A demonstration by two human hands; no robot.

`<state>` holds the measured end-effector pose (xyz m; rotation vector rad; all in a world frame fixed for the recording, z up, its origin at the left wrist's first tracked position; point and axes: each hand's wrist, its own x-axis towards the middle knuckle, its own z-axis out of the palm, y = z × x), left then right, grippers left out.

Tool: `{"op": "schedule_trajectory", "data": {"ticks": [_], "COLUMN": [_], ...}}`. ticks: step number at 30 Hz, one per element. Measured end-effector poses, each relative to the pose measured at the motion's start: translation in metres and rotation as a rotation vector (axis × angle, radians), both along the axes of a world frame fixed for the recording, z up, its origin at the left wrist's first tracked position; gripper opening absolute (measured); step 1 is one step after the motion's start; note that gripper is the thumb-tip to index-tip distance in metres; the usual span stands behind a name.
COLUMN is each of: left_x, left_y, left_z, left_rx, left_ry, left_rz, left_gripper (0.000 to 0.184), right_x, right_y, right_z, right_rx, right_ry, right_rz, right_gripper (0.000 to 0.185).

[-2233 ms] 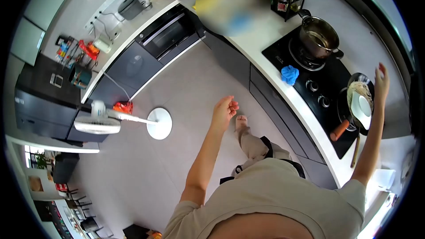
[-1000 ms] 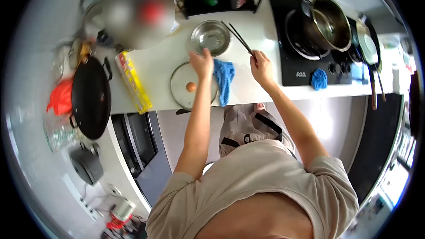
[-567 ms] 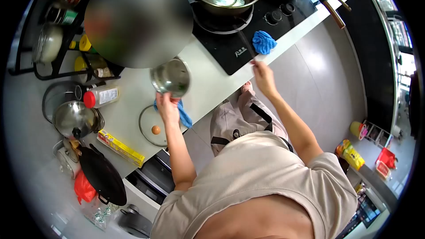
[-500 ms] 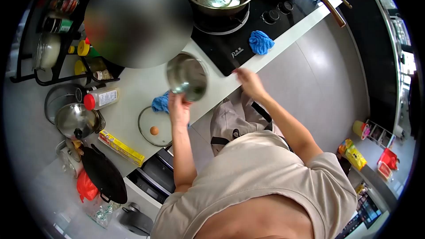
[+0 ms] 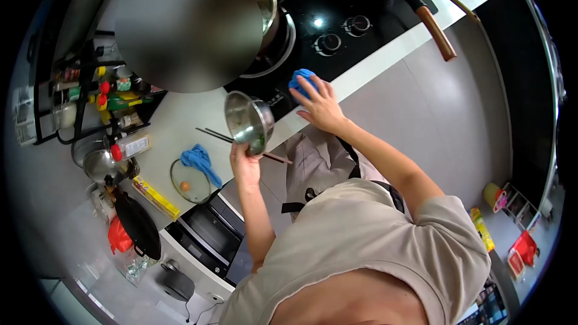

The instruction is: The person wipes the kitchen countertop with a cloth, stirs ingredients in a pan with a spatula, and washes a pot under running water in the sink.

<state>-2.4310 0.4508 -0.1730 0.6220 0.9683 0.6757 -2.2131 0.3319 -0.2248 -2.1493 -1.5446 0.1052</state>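
Note:
My left hand [image 5: 245,168] grips the rim of a tilted stainless steel bowl [image 5: 244,117], which has a bit of green inside. Dark chopsticks [image 5: 214,135] with brown ends pass beneath the bowl near the hand; whether that hand holds them too, I cannot tell. My right hand [image 5: 324,108] is open, fingers spread over a crumpled blue cloth [image 5: 301,82] at the front edge of the black cooktop [image 5: 313,15]. Its fingertips seem to touch the cloth.
Left on the counter are another blue cloth [image 5: 197,157], a glass lid [image 5: 191,200], an egg [image 5: 185,186] and a yellow box [image 5: 155,197]. A pan handle [image 5: 438,35] juts past the counter edge. A metal pot [image 5: 268,3] is partly hidden by a grey blur.
My right hand has moved onto the blue cloth by the cooktop, its fingers spreading. The bowl stays in my left hand, and chopsticks now show beneath it. The whole view has shifted.

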Motion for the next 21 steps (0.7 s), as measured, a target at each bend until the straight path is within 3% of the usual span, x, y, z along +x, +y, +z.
{"op": "schedule_trajectory", "data": {"ticks": [4,6,10,11,12,14,17,19,20,21], "left_x": [0.012,0.019,0.026,0.023,0.011,0.01,0.018,0.025,0.025,0.025], "left_y": [-0.003,-0.007,-0.013,-0.012,-0.009,-0.01,-0.014,-0.017,-0.018,-0.019], "left_z": [-0.004,-0.004,-0.008,-0.014,-0.029,-0.032,-0.027,-0.024,-0.024,-0.023], "left_rx": [0.011,-0.005,-0.019,-0.036,-0.026,-0.033,-0.027,-0.031,-0.035,-0.041], "left_ry": [0.032,0.091,0.151,0.168,0.125,0.184,0.227,0.273,0.294,0.317], "left_rz": [-0.017,0.015,0.021,0.017,-0.019,-0.038,-0.071,-0.077,-0.074,-0.074], "left_gripper": [0.022,0.021,0.019,0.019,0.031,0.031,0.031,0.03,0.03,0.029], "right_x": [0.04,0.068,0.168,0.199,0.229,0.289,0.382,0.413,0.415,0.404], "right_y": [0.002,-0.021,-0.091,-0.101,-0.109,-0.114,-0.105,-0.089,-0.081,-0.078], "right_z": [-0.029,-0.035,-0.078,-0.072,-0.06,-0.056,-0.054,-0.06,-0.064,-0.061], "right_rx": [-0.035,0.029,0.091,0.088,0.086,0.11,0.121,0.175,0.151,0.189], "right_ry": [-0.179,-0.137,-0.19,-0.249,-0.307,-0.11,-0.308,-0.248,-0.244,-0.213], "right_rz": [0.185,0.171,-0.186,-0.306,-0.423,-0.544,-0.665,-0.855,-0.895,-0.749], "right_gripper": [0.052,0.051,0.052,0.051,0.051,0.046,0.041,0.04,0.04,0.04]}}
